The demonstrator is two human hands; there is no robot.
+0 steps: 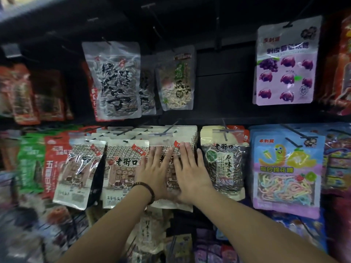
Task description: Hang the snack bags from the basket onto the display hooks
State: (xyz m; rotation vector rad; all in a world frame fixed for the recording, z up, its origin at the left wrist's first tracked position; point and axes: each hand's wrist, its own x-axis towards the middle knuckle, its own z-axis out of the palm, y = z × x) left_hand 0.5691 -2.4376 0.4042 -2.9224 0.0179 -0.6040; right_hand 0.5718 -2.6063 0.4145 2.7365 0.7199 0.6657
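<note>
A cream snack bag [167, 149] printed with an old street scene hangs on a display hook [171, 128] in the middle row. My left hand [155, 171], with a bead bracelet on the wrist, lies flat on the bag's left half. My right hand [190, 168] lies flat on its right half, fingers spread. Neither hand grips anything. Two matching cream bags [123, 168] [79, 173] hang to the left, the far one tilted. The basket is hard to make out; blurred wire shapes sit at the lower left.
A dark seed bag [224, 164] hangs right of my hands, then a blue and purple candy bag [286, 171]. Above hang a clear seed bag [114, 78], a pale seed bag [176, 78] and a purple grape candy bag [284, 61]. An empty hook [218, 21] sticks out between them.
</note>
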